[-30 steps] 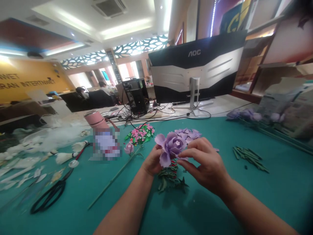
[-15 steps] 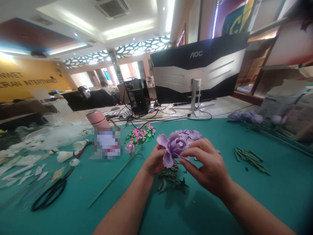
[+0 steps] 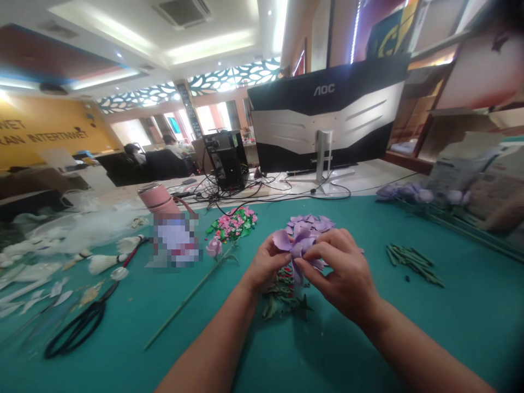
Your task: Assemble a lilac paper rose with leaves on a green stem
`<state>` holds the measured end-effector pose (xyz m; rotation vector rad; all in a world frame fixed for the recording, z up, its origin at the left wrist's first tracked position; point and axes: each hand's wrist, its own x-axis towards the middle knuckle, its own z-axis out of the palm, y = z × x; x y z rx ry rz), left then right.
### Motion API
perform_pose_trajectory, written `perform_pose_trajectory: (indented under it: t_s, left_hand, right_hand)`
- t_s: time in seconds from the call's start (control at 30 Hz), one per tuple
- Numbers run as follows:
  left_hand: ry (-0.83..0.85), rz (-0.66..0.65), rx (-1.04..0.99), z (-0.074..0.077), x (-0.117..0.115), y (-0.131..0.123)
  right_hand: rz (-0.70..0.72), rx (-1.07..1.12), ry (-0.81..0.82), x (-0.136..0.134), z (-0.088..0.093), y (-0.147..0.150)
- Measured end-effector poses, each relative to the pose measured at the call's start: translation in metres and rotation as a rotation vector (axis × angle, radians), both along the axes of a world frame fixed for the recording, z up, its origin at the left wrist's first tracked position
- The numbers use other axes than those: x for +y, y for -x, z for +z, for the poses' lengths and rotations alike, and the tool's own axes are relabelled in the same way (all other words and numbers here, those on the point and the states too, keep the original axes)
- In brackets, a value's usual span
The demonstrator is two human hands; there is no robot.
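Observation:
A purple artificial flower (image 3: pixel 301 243) is held above the green mat between both hands. My left hand (image 3: pixel 264 265) grips it from the left, thumb against the petals. With thumb and index finger, my right hand (image 3: pixel 341 265) pinches a petal on its right side. Behind the flower lies a heap of loose purple petals (image 3: pixel 313 222). Under the hands sits a small pile of green leaf pieces (image 3: pixel 284 292), partly hidden. To the left, a single pink-purple flower on a long green stem (image 3: pixel 184 303) lies on the mat.
Black-handled scissors (image 3: pixel 77 327), shuttlecocks (image 3: pixel 104 263) and white scraps lie left. A pink bottle (image 3: pixel 158 201) and a pile of pink blossoms (image 3: pixel 235 222) stand farther back. Green sticks (image 3: pixel 413 263) lie right. A monitor (image 3: pixel 323 120) and tangled cables are behind; purple flowers (image 3: pixel 413 192) lie far right.
The flower has turned and tilted in my hands, so its open centre faces the camera less. Both hands still hold it, and the view has shifted slightly.

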<state>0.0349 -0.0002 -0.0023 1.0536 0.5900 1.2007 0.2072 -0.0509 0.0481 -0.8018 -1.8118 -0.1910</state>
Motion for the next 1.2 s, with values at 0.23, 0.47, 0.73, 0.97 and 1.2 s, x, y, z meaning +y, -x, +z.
perform_pose_trajectory:
  t_s: [0.23, 0.47, 0.73, 0.97, 1.2]
  left_hand:
    - [0.072, -0.051, -0.018, 0.005, -0.001, 0.002]
    - [0.116, -0.095, -0.021, 0.02, -0.015, 0.001]
    - [0.111, -0.157, 0.008, 0.016, -0.016, 0.002]
    - [0.132, -0.207, -0.077, 0.009, -0.016, -0.001]
    - [0.166, -0.271, -0.152, 0.001, -0.009, 0.001]
  right_hand:
    - [0.103, 0.194, 0.176, 0.002, 0.006, -0.011]
    - [0.195, 0.488, 0.815, 0.029, 0.001, -0.026]
    - [0.397, 0.659, 1.033, 0.03, -0.001, -0.021]
    - [0.257, 0.658, 1.087, 0.026, -0.008, -0.026]
    - [0.216, 0.567, 1.013, 0.027, -0.012, -0.034]
